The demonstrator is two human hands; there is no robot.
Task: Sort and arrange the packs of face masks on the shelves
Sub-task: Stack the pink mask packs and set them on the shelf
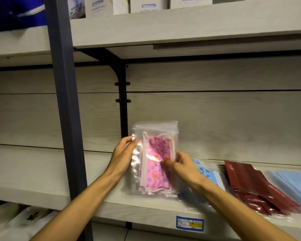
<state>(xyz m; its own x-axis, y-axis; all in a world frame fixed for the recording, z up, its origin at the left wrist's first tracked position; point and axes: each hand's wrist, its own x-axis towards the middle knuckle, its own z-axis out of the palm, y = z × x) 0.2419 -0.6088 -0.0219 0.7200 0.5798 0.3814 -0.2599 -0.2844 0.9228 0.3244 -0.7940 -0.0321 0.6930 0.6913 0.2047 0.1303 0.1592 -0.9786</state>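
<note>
A stack of clear plastic packs holding pink patterned face masks [155,164] stands upright on the pale wooden shelf [42,178], its bottom edge on the board. My left hand [123,153] grips the stack's left edge near the top. My right hand [181,166] holds the right edge, thumb on the front pack. Behind my right hand lie packs of blue patterned masks [208,173]. Dark red packs [250,185] lie further right, and plain light blue masks [292,183] lie at the far right.
A dark metal upright [66,110] splits the shelving left of the stack. The shelf above carries white maternity pad boxes [148,5]. A blue price label [189,223] sits on the shelf's front edge. Clear bags [16,221] lie on the lower left shelf.
</note>
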